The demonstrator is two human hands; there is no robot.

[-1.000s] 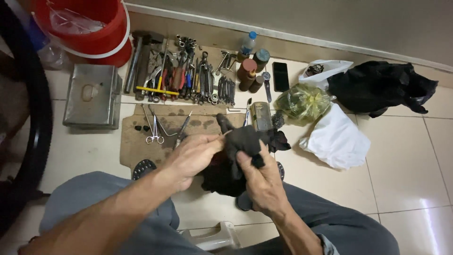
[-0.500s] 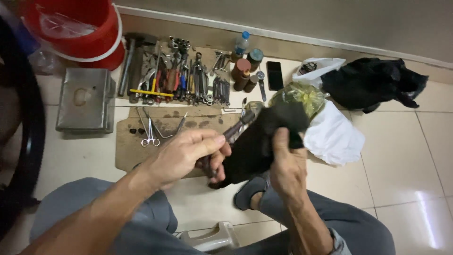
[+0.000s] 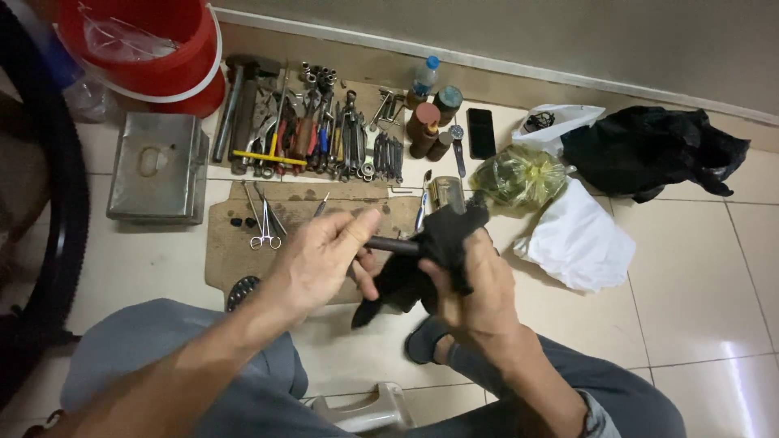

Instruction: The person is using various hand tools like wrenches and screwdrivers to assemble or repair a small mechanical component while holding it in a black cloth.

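A dark metal rod (image 3: 392, 244) is pinched in the left hand (image 3: 324, 255), just in front of the brown cardboard mat (image 3: 231, 243). To the right, a black rag (image 3: 438, 247) is clenched around the rod's end by the right hand (image 3: 475, 296). Wiping appears underway; a firm twisting rub seems called for.
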